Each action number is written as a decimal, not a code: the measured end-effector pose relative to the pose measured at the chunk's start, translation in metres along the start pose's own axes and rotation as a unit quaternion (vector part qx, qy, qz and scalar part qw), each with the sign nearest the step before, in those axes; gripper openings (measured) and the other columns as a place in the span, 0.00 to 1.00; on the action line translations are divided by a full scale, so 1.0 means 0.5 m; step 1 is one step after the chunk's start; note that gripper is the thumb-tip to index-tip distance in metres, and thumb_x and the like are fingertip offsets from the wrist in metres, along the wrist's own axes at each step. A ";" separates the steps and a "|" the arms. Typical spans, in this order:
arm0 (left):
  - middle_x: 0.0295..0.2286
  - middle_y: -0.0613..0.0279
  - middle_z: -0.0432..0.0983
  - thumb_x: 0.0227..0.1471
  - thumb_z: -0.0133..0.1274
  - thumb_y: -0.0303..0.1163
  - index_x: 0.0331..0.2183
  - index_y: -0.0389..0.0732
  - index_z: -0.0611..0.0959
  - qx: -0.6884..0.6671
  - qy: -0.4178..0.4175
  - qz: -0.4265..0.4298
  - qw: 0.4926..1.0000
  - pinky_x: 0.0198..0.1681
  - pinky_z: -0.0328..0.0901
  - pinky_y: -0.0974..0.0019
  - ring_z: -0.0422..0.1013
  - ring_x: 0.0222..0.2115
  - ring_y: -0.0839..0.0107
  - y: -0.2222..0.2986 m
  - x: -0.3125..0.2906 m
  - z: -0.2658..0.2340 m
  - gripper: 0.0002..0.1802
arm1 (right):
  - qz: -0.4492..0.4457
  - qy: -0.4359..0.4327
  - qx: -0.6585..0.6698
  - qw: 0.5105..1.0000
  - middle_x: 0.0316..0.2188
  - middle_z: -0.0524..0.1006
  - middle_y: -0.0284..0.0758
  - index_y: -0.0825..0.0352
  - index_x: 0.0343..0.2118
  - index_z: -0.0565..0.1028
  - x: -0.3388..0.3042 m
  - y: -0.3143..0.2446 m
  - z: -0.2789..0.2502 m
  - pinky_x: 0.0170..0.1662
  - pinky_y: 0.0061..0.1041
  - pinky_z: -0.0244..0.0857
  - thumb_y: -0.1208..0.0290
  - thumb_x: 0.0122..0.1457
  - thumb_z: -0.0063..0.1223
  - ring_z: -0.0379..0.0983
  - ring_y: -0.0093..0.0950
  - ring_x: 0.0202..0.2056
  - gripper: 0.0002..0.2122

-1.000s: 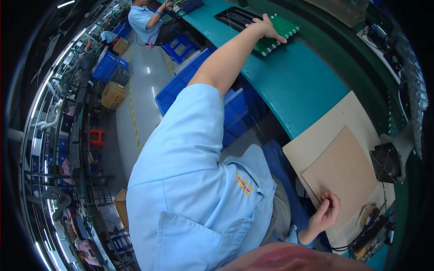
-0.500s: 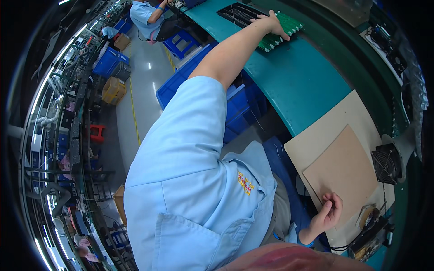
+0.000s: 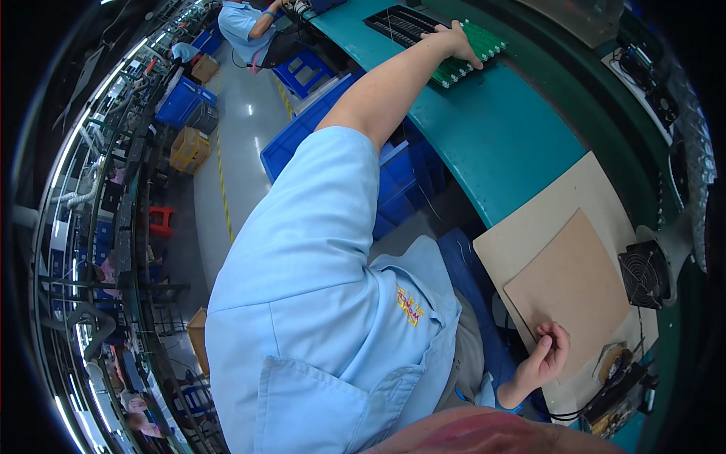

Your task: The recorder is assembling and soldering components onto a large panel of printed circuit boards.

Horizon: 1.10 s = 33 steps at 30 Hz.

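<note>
My left arm stretches out to the far end of the bench. There my left hand (image 3: pixel 454 44) spans a bundle of thin green strips (image 3: pixel 482 38) that look like circuit boards, with white bits along their ends. Its thumb lies on the near side and the fingers reach over to the other. Beside them lies a black slotted tray (image 3: pixel 401 24). Close to my body, my right hand (image 3: pixel 546 357) rests over a brown sheet (image 3: pixel 571 272), its fingers loosely curled toward the thumb, with nothing visible in them. That sheet lies on a larger pale board (image 3: pixel 586 181).
A small black fan (image 3: pixel 644 274) stands right of the board, near a tape roll (image 3: pixel 614 363) and cables. Blue bins (image 3: pixel 393 185) sit beside the green bench (image 3: pixel 507 159). A co-worker (image 3: pixel 246 30) sits farther along, near a blue stool (image 3: pixel 304 74).
</note>
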State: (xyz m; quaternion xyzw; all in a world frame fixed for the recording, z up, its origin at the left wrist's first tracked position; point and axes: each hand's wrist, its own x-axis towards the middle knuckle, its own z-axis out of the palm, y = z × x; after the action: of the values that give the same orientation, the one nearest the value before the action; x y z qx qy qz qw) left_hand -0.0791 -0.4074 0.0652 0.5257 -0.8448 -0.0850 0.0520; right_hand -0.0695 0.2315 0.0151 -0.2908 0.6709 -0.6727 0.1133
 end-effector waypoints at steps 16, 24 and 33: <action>0.57 0.30 0.60 0.28 0.75 0.59 0.65 0.33 0.55 -0.016 0.054 0.032 0.998 0.58 0.60 0.36 0.65 0.54 0.31 -0.013 0.015 0.018 0.72 | -0.010 0.011 -0.003 1.000 0.38 0.76 0.41 0.74 0.44 0.75 0.006 -0.003 0.003 0.41 0.24 0.71 0.81 0.62 0.48 0.73 0.29 0.35 0.09; 0.57 0.30 0.61 0.28 0.74 0.59 0.65 0.33 0.55 -0.031 0.055 0.037 0.997 0.58 0.57 0.32 0.65 0.53 0.29 -0.020 -0.007 -0.008 0.72 | -0.021 0.017 -0.011 1.000 0.36 0.77 0.41 0.74 0.42 0.76 0.012 -0.018 0.009 0.40 0.23 0.70 0.82 0.61 0.49 0.73 0.29 0.33 0.08; 0.56 0.32 0.62 0.29 0.74 0.59 0.65 0.32 0.55 -0.022 0.046 0.024 0.998 0.59 0.57 0.35 0.67 0.53 0.33 -0.007 -0.034 -0.034 0.72 | -0.032 0.009 -0.025 0.999 0.35 0.77 0.41 0.74 0.41 0.76 0.015 -0.017 0.006 0.39 0.22 0.69 0.83 0.59 0.49 0.73 0.29 0.33 0.08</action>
State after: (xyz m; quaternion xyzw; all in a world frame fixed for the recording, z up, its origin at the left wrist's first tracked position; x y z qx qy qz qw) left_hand -0.0656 -0.3950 0.0813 0.5076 -0.8516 -0.0785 0.1045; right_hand -0.0719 0.2253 0.0252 -0.3089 0.6789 -0.6614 0.0784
